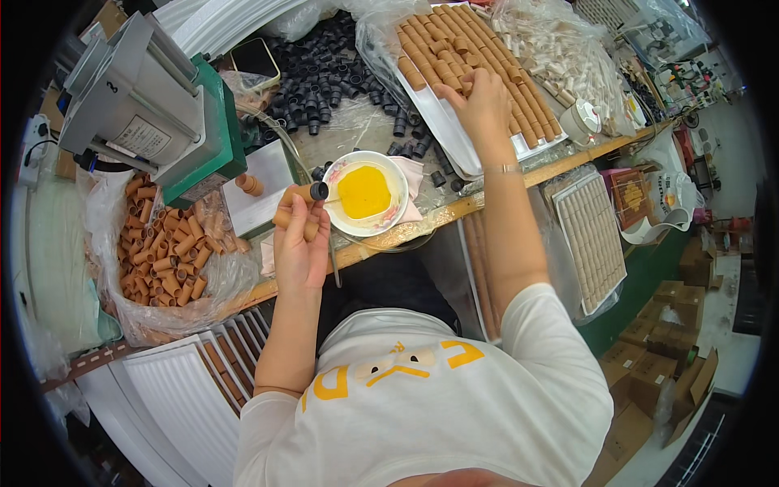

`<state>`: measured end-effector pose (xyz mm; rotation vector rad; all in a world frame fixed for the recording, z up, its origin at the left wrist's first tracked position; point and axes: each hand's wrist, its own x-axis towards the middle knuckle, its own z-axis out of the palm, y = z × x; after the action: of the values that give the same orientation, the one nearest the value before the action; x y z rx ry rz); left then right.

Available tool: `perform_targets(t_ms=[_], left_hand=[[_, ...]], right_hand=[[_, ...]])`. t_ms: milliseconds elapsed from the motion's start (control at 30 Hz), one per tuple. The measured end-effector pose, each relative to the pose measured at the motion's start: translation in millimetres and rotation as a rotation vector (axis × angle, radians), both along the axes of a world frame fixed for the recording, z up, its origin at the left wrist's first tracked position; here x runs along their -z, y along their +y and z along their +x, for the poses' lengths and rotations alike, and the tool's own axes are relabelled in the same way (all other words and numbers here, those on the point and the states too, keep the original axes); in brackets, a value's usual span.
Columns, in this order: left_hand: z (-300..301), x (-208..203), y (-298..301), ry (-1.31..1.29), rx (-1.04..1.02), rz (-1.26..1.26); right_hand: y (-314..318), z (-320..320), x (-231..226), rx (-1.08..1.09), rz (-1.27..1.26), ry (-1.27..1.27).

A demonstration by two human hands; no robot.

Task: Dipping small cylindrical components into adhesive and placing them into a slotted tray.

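Observation:
My left hand (302, 252) is closed around two short brown tubes beside the bowl. The upper tube (297, 195) has a black plastic fitting (320, 191) on its right end; the lower tube (309, 231) lies across my fingers. Right of them stands a patterned white bowl (395, 170) of yellow liquid (363, 191), with a thin stick at its left side. Farther right, my right hand (484, 109) reaches over a white tray (434, 122) with rows of brown tubes (507, 61). Its fingers are bent onto a tube among those rows, partly hidden by the hand.
A grey and green press (162, 105) stands at the left, above a plastic bag of loose brown tubes (174, 252). Black fittings (312, 81) are heaped behind the bowl. A phone (254, 61), a white pot (580, 122) and a pink cloth (411, 180) lie around the bench.

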<state>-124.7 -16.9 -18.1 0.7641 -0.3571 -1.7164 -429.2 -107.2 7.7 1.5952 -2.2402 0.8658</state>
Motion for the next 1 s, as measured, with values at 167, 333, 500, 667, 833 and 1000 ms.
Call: perform_targets(t_ms=[167, 333, 500, 667, 833, 1000], left_hand=[[10, -2, 0, -0.156, -0.134, -0.126], [24, -6, -5, -0.441, -0.267, -0.309], [29, -7, -3, -0.553, -0.263, -0.443], [49, -7, -2, -0.755, -0.306, -0.524], [57, 10, -4, -0.756, -0.313, -0.496], [74, -4, -24, -1.377, -0.497, -0.631]], right_hand=[[-22, -20, 11, 0.111, 0.191, 0.24], [30, 36, -6, -0.211, -0.036, -0.132], [71, 151, -14, -0.937, 0.023, -0.297], [61, 184, -11, -1.029, 0.097, -0.248], [59, 200, -3, -1.033, 0.18, -0.348], [38, 205, 7, -0.974, 0.261, -0.475]])
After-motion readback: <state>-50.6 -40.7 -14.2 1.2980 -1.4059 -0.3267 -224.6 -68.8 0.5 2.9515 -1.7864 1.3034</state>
